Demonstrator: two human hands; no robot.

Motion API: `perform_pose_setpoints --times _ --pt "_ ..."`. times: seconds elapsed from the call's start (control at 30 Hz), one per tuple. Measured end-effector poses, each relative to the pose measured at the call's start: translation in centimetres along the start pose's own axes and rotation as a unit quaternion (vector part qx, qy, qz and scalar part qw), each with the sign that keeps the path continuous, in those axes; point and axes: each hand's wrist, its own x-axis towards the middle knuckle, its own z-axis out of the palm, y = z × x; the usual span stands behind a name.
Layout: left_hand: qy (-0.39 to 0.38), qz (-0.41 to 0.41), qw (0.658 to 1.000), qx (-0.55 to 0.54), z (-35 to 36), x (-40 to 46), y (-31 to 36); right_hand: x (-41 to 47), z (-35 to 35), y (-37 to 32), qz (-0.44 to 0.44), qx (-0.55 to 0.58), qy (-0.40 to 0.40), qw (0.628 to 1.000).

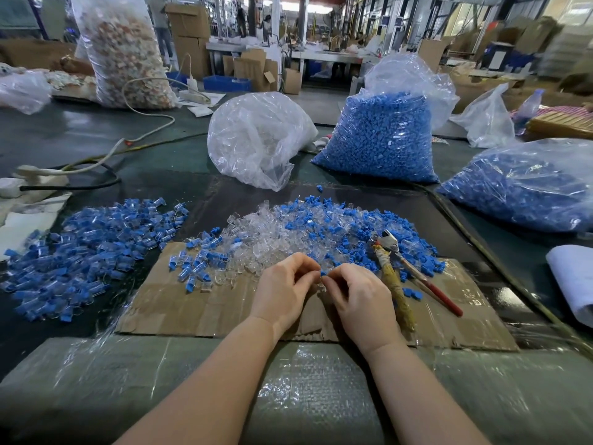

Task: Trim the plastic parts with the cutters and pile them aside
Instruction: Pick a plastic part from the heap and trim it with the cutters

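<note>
My left hand (284, 289) and my right hand (359, 300) meet fingertip to fingertip over a cardboard sheet (179, 309), pinching a small blue and clear plastic part (322, 273) between them. Just beyond lies a heap of loose clear and blue parts (308, 226). A separate pile of joined blue-and-clear parts (93, 248) is spread out to the left. The cutters (401, 268), with one red handle and one taped handle, lie untouched on the cardboard right of my right hand.
Two bags of blue parts (382, 139) (526, 191) stand at the back right, and a bag of clear parts (256, 136) at the back middle. A white cable and power strip (41, 171) lie at the left. A white roll (574, 277) rests at the right edge.
</note>
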Motion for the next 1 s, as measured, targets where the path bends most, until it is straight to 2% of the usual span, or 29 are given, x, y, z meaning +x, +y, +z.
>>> perform_pose_setpoints --times 0.3,0.9,1.0 --pt "0.001 -0.009 1.000 -0.015 0.02 0.19 -0.04 0.01 -0.38 -0.02 -0.024 0.046 0.002 0.999" --pt "-0.004 0.010 1.000 0.008 -0.03 0.23 0.09 0.04 -0.48 -0.16 -0.037 0.037 -0.008 0.999" --pt "0.001 0.005 1.000 0.000 0.04 0.28 0.11 0.19 -0.63 -0.30 -0.034 0.035 0.020 0.999"
